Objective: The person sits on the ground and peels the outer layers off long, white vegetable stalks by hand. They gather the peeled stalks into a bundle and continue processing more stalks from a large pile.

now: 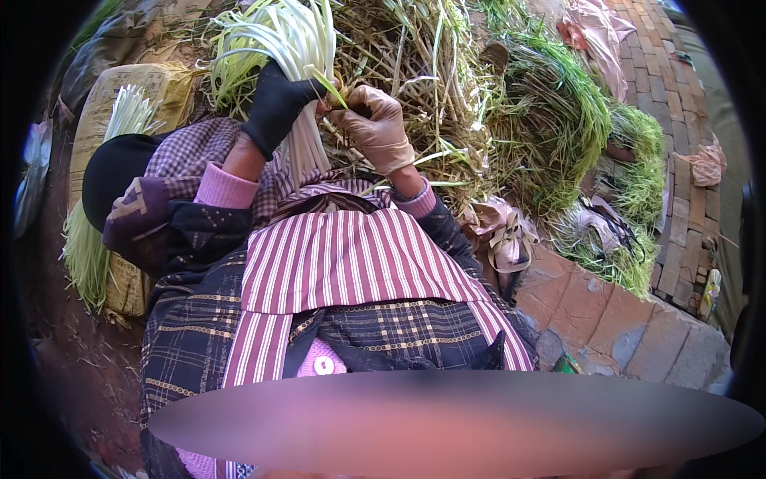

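Observation:
My left hand, in a black glove, grips a thick bunch of long white-stemmed leafy stalks. Pale yellow-green ends droop over at the top, and white stems hang below the glove toward my lap. My right hand wears a tan rubber glove and is close against the bunch. Its thumb and fingertips pinch the tip of a narrow yellow-green leaf that sticks out from the stalks. A purple-and-white striped apron covers my front below both hands.
Beyond my hands lies a heap of uprooted stalks and straw. Green leafy bundles lie to the right, near a brick path. On the left, a yellow woven sack bears another pale bunch. A black round thing is by my left elbow.

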{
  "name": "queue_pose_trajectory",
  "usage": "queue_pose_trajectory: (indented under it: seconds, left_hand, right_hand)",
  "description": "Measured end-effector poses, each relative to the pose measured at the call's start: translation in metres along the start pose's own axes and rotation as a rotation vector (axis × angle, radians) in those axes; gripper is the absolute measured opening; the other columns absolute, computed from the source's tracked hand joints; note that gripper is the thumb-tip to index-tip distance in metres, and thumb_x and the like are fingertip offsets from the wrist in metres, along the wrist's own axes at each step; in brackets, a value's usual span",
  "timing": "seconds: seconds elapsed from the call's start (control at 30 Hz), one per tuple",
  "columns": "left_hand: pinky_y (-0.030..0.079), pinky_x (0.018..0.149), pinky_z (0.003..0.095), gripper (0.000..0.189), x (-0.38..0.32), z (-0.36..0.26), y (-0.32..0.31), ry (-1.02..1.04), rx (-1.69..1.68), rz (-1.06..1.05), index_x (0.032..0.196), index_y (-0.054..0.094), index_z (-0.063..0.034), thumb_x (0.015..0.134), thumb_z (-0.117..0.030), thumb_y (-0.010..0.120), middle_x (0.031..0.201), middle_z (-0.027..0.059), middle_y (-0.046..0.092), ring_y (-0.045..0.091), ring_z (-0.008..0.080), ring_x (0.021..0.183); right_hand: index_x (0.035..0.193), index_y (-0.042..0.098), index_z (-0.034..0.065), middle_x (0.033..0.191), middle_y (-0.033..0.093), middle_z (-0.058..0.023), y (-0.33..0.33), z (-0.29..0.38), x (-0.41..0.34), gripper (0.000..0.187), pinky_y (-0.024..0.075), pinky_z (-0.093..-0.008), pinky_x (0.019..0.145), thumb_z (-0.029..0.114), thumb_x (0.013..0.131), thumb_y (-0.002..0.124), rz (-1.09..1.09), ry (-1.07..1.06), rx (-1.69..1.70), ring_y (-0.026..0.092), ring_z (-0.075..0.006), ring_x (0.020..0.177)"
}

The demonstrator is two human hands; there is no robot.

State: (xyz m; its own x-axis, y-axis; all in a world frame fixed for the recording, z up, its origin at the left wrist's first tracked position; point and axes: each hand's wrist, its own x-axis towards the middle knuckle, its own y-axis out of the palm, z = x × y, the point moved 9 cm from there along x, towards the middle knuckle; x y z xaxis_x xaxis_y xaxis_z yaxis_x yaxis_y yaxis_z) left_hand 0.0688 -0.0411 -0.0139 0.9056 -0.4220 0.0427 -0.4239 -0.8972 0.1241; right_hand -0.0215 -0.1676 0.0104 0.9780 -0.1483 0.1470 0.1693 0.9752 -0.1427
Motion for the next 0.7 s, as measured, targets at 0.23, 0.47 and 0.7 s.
queue_pose_trajectory:
  seconds: [0.23, 0.47, 0.7]
  left_hand:
    - [0.049, 0.061, 0.0267, 0.02, 0.0, -0.007, -0.007, 0.112, 0.149, -0.027, 0.09, 0.069, 0.0027, 0.076, -0.011, 0.072, 0.074, 0.0043, 0.065, 0.063, 0.0137, 0.065]
    - [0.047, 0.053, 0.0249, 0.015, 0.0, -0.011, -0.005, -0.073, -0.093, -0.019, 0.082, 0.065, 0.0022, 0.073, -0.008, 0.072, 0.064, 0.0052, 0.062, 0.059, 0.0134, 0.053]
    - [0.048, 0.061, 0.0245, 0.018, 0.008, -0.026, -0.063, 0.066, -0.337, -0.079, 0.081, 0.071, 0.0028, 0.079, -0.015, 0.068, 0.068, 0.007, 0.065, 0.063, 0.0134, 0.063]
  right_hand:
    - [0.083, 0.061, -0.0007, 0.077, 0.06, -0.0091, -0.01, 0.01, -0.002, 0.014, 0.0458, -0.029, 0.064, 0.0, 0.075, 0.073, -0.151, -0.16, -0.279, 0.058, -0.0165, 0.069]
    - [0.073, 0.05, 0.0015, 0.07, 0.056, -0.0095, -0.014, -0.012, -0.011, 0.021, 0.0439, -0.0343, 0.057, 0.007, 0.08, 0.069, -0.232, -0.127, -0.211, 0.055, -0.0207, 0.061]
    - [0.072, 0.047, 0.0048, 0.062, 0.054, -0.0042, -0.065, -0.058, -0.063, 0.022, 0.0423, -0.029, 0.046, 0.011, 0.086, 0.063, -0.151, -0.04, -0.452, 0.051, -0.0128, 0.053]
